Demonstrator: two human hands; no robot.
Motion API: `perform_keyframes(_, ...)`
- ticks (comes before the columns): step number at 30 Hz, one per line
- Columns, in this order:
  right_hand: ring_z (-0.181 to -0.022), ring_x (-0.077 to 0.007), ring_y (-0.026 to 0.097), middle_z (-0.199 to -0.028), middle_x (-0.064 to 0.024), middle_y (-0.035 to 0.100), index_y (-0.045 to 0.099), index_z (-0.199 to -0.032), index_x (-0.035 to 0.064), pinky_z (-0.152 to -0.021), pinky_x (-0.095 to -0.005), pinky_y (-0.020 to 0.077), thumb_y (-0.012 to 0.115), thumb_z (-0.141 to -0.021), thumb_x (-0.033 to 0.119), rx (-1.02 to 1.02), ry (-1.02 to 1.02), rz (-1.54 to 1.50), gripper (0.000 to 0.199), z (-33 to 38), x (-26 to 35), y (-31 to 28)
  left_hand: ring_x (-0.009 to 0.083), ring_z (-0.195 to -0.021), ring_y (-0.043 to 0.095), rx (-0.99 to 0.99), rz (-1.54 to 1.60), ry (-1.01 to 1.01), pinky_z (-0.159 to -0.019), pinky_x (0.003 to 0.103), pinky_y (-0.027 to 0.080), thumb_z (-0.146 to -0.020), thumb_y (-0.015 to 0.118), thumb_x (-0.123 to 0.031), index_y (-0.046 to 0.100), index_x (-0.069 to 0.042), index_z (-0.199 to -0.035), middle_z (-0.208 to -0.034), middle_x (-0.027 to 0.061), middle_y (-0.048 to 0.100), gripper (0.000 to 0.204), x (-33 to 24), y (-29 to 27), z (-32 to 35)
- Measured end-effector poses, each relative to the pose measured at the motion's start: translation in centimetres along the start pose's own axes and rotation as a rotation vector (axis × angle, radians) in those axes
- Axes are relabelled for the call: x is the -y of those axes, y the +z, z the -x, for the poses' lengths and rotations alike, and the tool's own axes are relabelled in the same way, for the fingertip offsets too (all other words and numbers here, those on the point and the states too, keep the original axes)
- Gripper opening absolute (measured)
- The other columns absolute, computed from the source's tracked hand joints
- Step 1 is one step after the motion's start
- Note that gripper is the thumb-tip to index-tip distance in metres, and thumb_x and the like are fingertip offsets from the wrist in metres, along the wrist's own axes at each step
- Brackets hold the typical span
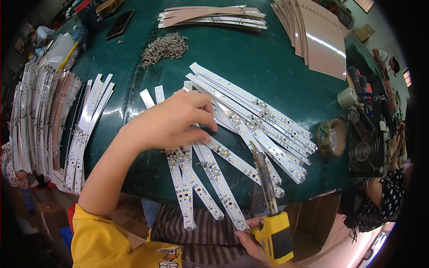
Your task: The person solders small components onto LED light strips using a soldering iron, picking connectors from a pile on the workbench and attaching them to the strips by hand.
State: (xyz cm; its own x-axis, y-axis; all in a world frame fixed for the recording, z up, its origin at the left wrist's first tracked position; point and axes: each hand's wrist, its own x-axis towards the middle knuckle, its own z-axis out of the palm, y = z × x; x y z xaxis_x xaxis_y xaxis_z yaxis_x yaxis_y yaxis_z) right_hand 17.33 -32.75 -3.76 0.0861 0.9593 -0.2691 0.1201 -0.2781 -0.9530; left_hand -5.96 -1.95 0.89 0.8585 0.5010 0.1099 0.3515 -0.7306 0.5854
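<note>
My left hand rests fingers-down on a fan of long white LED strip boards spread over the dark green table, pressing one strip near its middle. My right hand at the lower edge grips a yellow-handled soldering iron. The iron's metal shaft points up and away, its tip touching a strip just right of my left fingers.
More strip boards lie stacked at the left and far left. A heap of small grey parts, copper-coloured panels, tape rolls, a small fan and a phone surround them. Another person sits at the right.
</note>
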Motion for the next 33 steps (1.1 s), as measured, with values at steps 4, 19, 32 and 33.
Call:
perform_keyframes(4,-0.091,-0.0156,0.055,-0.101,-0.0057,0.053,0.05,-0.113,0.005,-0.078,-0.0305,0.0471,0.072,-0.089,0.008,-0.118,-0.151,0.187,0.033,-0.5,1.5,0.2,0.024,-0.098,0.057,0.045,0.007,-0.013,-0.096,0.039,0.036,-0.082,0.075,-0.019,0.072,-0.009,-0.086,-0.095,0.0043,0.063,0.011,0.1,-0.2,0.2)
perform_keyframes(19,-0.101,-0.0162,0.052,-0.113,-0.0083,0.049,0.034,-0.136,0.0022,-0.093,-0.0298,0.0418,0.068,-0.081,-0.006,-0.482,-0.156,0.322,0.065,-0.3,0.4,-3.5,0.0171,-0.092,0.058,-0.186,-0.07,0.082,-0.088,0.04,0.031,-0.082,0.077,-0.016,0.072,-0.014,-0.084,-0.082,-0.0047,0.065,0.006,-2.1,4.3,-2.5)
perform_keyframes(32,-0.103,-0.0216,0.053,-0.106,-0.0081,0.054,0.05,-0.119,0.0008,-0.09,-0.0312,0.0419,0.06,-0.097,0.011,-0.322,-0.15,0.687,0.026,-0.9,4.3,-3.3,0.0258,-0.082,0.069,-0.658,-0.21,-0.656,-0.082,0.04,0.042,-0.078,0.075,-0.014,0.077,-0.01,-0.087,-0.084,0.0069,0.074,0.01,4.4,-3.2,2.6)
perform_keyframes(33,-0.103,-0.0216,0.053,-0.107,-0.0082,0.054,0.051,-0.119,0.0008,-0.091,-0.0313,0.0419,0.06,-0.098,0.011,-0.324,-0.141,0.684,0.026,-0.8,4.2,-3.3,0.0242,-0.084,0.069,-0.653,-0.307,-0.732,-0.082,0.041,0.039,-0.078,0.076,-0.018,0.078,-0.011,-0.088,-0.085,0.0058,0.075,0.012,5.6,-3.7,2.9)
